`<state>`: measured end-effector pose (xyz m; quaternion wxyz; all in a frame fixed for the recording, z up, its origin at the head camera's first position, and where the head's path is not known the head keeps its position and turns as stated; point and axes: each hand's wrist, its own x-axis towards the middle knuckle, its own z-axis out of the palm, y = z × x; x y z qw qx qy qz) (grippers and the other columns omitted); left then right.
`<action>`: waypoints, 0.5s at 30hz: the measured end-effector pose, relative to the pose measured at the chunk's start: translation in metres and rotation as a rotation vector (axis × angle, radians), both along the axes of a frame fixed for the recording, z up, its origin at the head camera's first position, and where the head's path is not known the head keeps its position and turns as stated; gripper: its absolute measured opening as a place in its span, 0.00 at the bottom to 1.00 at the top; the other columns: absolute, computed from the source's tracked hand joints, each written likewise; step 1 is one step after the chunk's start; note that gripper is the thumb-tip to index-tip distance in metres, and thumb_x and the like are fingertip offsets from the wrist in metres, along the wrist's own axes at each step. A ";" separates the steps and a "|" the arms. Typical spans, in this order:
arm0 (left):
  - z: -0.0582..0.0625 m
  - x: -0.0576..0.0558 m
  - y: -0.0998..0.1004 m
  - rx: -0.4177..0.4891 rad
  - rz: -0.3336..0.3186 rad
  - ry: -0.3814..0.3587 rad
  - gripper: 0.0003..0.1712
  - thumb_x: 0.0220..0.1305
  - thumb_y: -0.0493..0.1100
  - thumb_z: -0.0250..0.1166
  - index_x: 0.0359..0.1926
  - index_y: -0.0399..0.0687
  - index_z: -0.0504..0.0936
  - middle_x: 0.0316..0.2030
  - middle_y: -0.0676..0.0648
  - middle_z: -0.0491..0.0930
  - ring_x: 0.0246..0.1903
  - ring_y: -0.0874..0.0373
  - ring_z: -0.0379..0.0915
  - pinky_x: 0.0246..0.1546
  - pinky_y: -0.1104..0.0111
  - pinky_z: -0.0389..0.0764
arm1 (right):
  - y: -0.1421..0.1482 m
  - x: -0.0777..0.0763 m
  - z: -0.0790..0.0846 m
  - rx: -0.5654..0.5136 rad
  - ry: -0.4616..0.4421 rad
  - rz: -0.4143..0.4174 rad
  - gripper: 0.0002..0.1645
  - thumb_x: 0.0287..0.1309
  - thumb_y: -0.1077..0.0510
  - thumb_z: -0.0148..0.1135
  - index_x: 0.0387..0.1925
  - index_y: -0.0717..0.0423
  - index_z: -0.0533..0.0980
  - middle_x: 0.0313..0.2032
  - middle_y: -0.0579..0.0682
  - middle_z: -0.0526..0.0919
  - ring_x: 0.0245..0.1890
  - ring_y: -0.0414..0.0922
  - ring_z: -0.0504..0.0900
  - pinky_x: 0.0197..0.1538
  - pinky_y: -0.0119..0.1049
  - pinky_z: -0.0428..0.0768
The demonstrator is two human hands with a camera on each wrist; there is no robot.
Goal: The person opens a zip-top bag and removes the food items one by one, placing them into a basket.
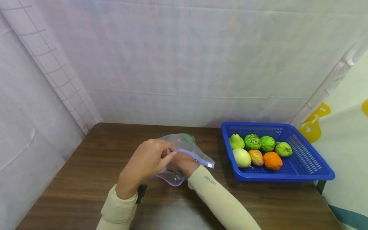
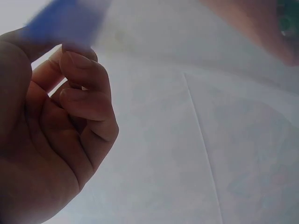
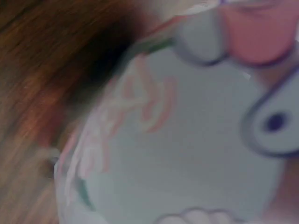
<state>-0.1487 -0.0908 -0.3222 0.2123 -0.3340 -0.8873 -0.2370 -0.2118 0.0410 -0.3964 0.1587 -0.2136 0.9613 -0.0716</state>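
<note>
A clear zip bag (image 1: 175,182) with a purple zip edge is held above the brown table. My left hand (image 1: 152,156) pinches the bag's rim between thumb and fingers; in the left wrist view, the left hand (image 2: 70,107) has curled fingers at a blurred blue-purple strip (image 2: 65,23). Through the mouth of the bag reaches my right hand (image 1: 184,161), its fingers hidden by the bag and the left hand. Something green (image 1: 187,138) shows through the bag's far end, its kind unclear. Printed plastic (image 3: 201,130) fills much of the right wrist view.
To the right stands a blue basket (image 1: 281,177) with a pear (image 1: 237,141), a pale round fruit (image 1: 241,157), an orange fruit (image 1: 272,160), a yellow-red fruit (image 1: 256,157) and several wrinkled green fruits (image 1: 267,143). A white sheet (image 1: 184,64) hangs behind the table (image 1: 80,179).
</note>
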 end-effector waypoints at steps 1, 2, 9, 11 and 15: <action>0.000 0.000 0.000 -0.001 0.002 -0.003 0.03 0.55 0.41 0.69 0.29 0.49 0.88 0.16 0.57 0.73 0.17 0.64 0.64 0.16 0.69 0.68 | 0.000 0.001 0.001 0.036 -0.035 0.011 0.09 0.59 0.56 0.57 0.39 0.51 0.80 0.36 0.48 0.84 0.31 0.43 0.78 0.37 0.39 0.80; 0.001 0.000 0.000 -0.001 0.002 -0.004 0.03 0.56 0.41 0.69 0.29 0.49 0.89 0.16 0.57 0.73 0.17 0.64 0.65 0.16 0.68 0.69 | -0.001 0.002 0.003 0.058 -0.041 0.023 0.09 0.60 0.56 0.57 0.40 0.51 0.80 0.37 0.48 0.84 0.32 0.44 0.78 0.36 0.40 0.81; 0.001 -0.001 0.000 0.004 -0.006 -0.001 0.03 0.55 0.41 0.70 0.30 0.48 0.89 0.17 0.56 0.75 0.17 0.64 0.66 0.16 0.68 0.70 | 0.001 0.012 0.020 0.112 -0.040 0.067 0.11 0.57 0.52 0.63 0.40 0.52 0.81 0.35 0.46 0.84 0.30 0.43 0.78 0.36 0.37 0.82; 0.001 -0.001 0.000 0.008 -0.009 -0.005 0.03 0.55 0.41 0.70 0.30 0.48 0.89 0.17 0.56 0.75 0.17 0.64 0.66 0.16 0.69 0.69 | 0.004 0.017 0.025 0.102 -0.026 0.077 0.14 0.58 0.50 0.64 0.43 0.52 0.80 0.36 0.47 0.84 0.30 0.42 0.78 0.36 0.37 0.82; 0.001 -0.001 0.000 0.017 -0.018 -0.013 0.03 0.56 0.41 0.69 0.30 0.48 0.89 0.16 0.56 0.74 0.16 0.65 0.65 0.15 0.70 0.68 | 0.010 0.027 0.032 0.088 0.051 0.146 0.24 0.58 0.46 0.67 0.52 0.53 0.77 0.44 0.48 0.85 0.34 0.41 0.80 0.40 0.36 0.83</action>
